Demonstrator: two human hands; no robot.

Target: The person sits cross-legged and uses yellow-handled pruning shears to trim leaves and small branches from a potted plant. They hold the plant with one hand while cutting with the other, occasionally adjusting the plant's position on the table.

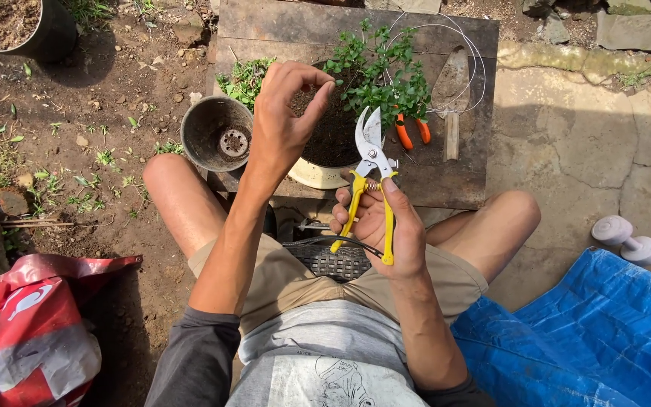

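A: The right hand (386, 226) is closed around the yellow handles of the pruning shears (371, 177), and the blades stand open, pointing up toward the potted plant (378, 79). What can go wrong here?

B: The left hand (284, 124) is raised just to the left of the open blades, above the grip. Its thumb and fingers curl toward each other, almost meeting, and it is not possible to tell whether something thin is pinched between them. If this hand comes lower or more to the right, it may meet the sharp edges.

A: And the plant?

B: It stands in a pale pot (325, 173) directly beyond the blade tips. A loop of thin wire (470, 68) lies further beyond, to the right, beside a trowel (452, 90). If the shears close on wire in place of a stem, the blades can suffer.

A: Something more?

B: The handles hang over the person's lap; a loose hold could drop the tool on the bare legs. The empty pot (216, 134) to the left of the raised hand is near a knee and may be tipped
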